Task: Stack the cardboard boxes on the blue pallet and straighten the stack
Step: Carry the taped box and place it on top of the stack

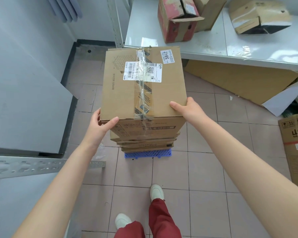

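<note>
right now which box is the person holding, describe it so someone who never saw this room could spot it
Find the blue pallet on the pink tiled floor, in front of the white shelf. A stack of cardboard boxes rises from it, and the one meant is the top box, with the left hand and right hand on its near corners. Unlike the others, it shows white shipping labels, one reading 5842.

Torn red box [177, 19] sits on the white shelf [213, 47] at 1 o'clock; flat cardboard sheet [244, 83] underneath it.

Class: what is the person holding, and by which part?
The top cardboard box of the stack, gripped at its two near corners: left hand and right hand.
</note>
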